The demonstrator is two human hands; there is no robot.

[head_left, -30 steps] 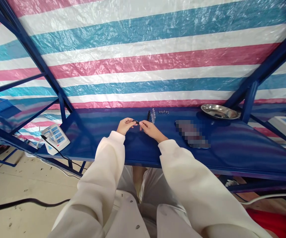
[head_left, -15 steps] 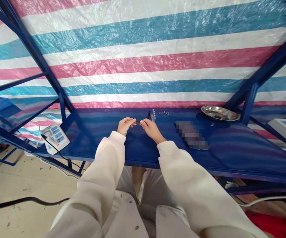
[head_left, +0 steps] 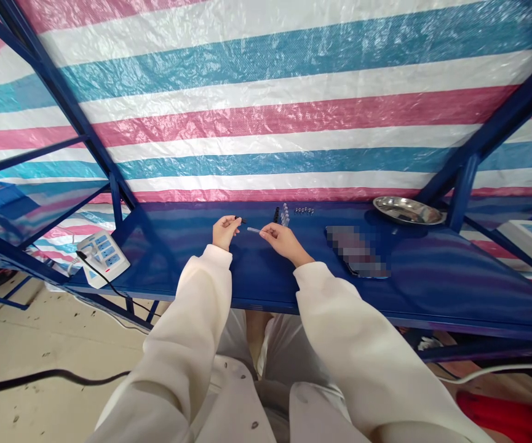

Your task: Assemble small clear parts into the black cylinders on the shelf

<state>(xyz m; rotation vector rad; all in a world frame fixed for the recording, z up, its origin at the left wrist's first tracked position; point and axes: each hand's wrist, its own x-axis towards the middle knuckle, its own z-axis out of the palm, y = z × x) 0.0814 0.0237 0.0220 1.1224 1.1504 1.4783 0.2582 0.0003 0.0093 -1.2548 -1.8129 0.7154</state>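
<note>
Clr tube (head_left: 253, 230) in R hand (head_left: 283, 239)

Your left hand (head_left: 224, 232) partly hides the small black stick-like piece (head_left: 243, 220), your right hand (head_left: 280, 239) the thin clear tube (head_left: 253, 230); pixelation blurs the dark oblong object (head_left: 355, 251).

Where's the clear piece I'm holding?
Near the head view's centre, the clear piece is in your right hand, just right of the black piece in your left hand.

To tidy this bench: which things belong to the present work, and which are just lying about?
Work: dark piece (left hand), clear tube (right hand); probably black parts, clear parts, metal parts.

Apparently lying about: power strip, metal dish, blurred object.
</note>
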